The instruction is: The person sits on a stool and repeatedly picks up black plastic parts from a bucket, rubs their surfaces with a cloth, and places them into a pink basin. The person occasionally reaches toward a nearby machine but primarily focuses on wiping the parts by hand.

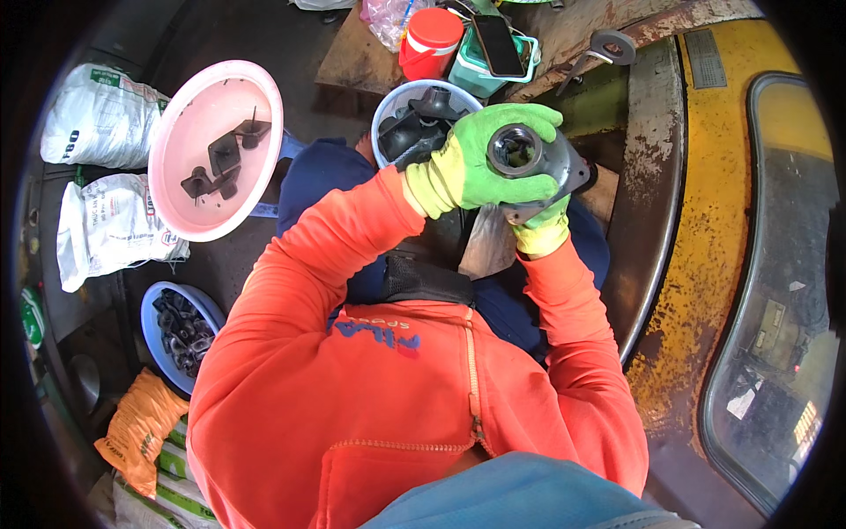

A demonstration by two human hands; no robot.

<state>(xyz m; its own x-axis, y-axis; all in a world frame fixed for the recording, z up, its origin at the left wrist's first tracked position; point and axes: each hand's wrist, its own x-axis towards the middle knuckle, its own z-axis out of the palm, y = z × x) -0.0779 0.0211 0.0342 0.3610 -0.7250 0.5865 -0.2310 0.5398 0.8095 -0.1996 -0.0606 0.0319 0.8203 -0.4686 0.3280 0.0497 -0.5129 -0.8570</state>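
Observation:
In front of my chest I hold a black moulded rubber-looking part with a round hollow neck and a flat flange with a hole in it. My left hand, in a green and yellow glove, wraps round the neck with thumb and fingers on either side. From below, my right hand, gloved alike, grips the flange end; most of its fingers are hidden behind the part. Just beyond my left wrist stands a pale blue basin filled with similar black parts.
A pink basin with several black pieces stands at the left, by white sacks. Nearer is a blue basin of small black parts. A red-lidded container and a phone on a teal basket lie ahead. Rusty yellow machinery borders the right.

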